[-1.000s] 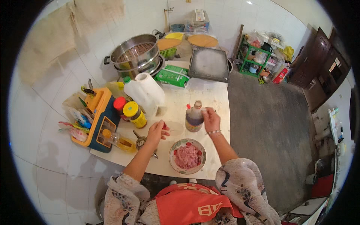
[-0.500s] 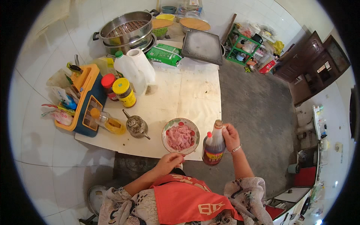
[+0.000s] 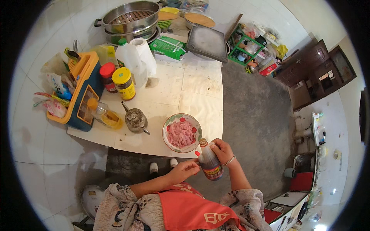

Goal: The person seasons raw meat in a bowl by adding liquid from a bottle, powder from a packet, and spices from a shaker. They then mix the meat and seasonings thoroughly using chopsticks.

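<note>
My right hand (image 3: 222, 151) is wrapped round the upper part of a sauce bottle (image 3: 211, 166) holding dark liquid, with a printed label and a small red cap (image 3: 197, 153) at its side. The bottle leans left, its neck by the near right rim of a patterned bowl (image 3: 165, 143). Pink sliced raw meat (image 3: 181, 133) lies in the bowl. My left hand (image 3: 185, 170) is closed with curled fingers, its fingertips right beside the bottle; what they hold, if anything, is hidden.
Left of the bowl are a metal oil pot (image 3: 136, 120), a yellow oil bottle (image 3: 109, 116) and a caddy (image 3: 83, 92). Jars (image 3: 124, 84), a white jug (image 3: 133, 63) and a steamer (image 3: 131, 21) stand farther back. The table's edge (image 3: 222, 104) runs along the right.
My right hand has brought the bottle left and tilted it toward the bowl. The left hand has left the bowl's near rim and come to the bottle's side. The view has shifted slightly.
</note>
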`<state>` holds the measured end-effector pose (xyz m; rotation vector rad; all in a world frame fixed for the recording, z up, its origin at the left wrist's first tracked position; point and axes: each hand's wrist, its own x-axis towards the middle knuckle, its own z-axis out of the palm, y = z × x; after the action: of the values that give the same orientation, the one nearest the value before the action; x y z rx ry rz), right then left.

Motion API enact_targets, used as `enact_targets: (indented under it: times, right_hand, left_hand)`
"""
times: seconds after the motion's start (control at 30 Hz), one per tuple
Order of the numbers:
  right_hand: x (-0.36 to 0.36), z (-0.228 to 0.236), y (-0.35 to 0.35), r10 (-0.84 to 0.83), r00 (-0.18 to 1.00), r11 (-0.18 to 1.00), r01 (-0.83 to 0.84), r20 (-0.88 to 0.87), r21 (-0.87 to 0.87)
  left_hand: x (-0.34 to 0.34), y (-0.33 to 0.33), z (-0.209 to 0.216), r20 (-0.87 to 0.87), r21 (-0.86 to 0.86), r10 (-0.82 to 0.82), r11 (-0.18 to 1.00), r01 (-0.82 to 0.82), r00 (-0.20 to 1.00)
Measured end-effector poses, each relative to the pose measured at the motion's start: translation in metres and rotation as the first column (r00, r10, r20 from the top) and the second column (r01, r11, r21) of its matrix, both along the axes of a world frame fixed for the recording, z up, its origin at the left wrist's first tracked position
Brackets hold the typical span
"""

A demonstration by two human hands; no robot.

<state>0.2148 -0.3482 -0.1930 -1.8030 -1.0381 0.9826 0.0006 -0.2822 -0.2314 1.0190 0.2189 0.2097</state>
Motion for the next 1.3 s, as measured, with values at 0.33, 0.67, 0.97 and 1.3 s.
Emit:
enact_targets:
  times: [0.33, 0.67, 0.97, 1.3]
  right_hand:
    - [0.012, 0.012, 0.021, 0.087, 0.996, 0.992, -0.085, 0.010, -0.096]
    - [0.025, 0.005, 0.041, 0.166, 0.986, 0.972, -0.159, 0.030, -0.174]
    - [0.024, 0.017, 0.056, 0.179, 0.982, 0.951, -0.155, 0.065, -0.268]
    - [0.027, 0.011, 0.060, 0.198, 0.979, 0.938, -0.175, 0.047, -0.299]
  left_hand:
    - [0.010, -0.004, -0.004, 0.010, -0.022, 0.015, 1.000, -0.014, 1.000]
    - [0.017, 0.003, 0.003, 0.008, -0.062, 0.029, 0.998, -0.028, 1.000]
    - [0.025, 0.004, -0.009, 0.038, -0.104, 0.080, 0.992, -0.075, 0.996]
    - [0.025, 0.008, -0.009, -0.015, -0.117, 0.064, 0.991, -0.065, 0.998]
